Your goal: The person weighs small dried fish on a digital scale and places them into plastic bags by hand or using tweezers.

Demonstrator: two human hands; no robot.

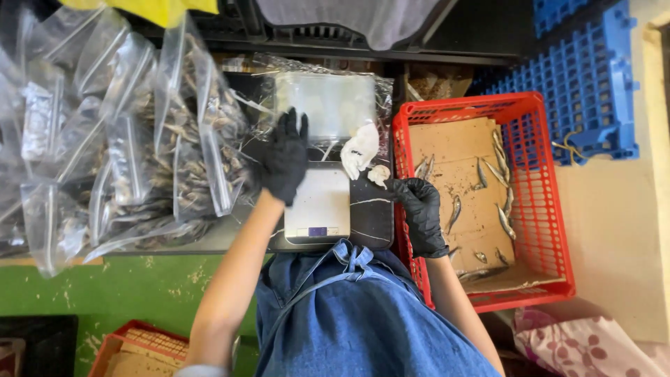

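Centre frame: left hand point(285, 159), fingers spread, steadies the clear bag point(325, 105) above the scale point(319, 206). Right hand point(421, 209), loosely curled, holds nothing beside the red crate point(551, 202) of small fish point(504, 222).

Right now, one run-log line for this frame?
left hand: gloved, on clear bag | right hand: gloved, at scale edge | red crate: few small fish

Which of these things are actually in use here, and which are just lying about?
In use: left hand by the empty bag; right hand beside the scale; red crate of small fish; filled bags.

Lying about: blue crate; floral cloth; yellow sheet.
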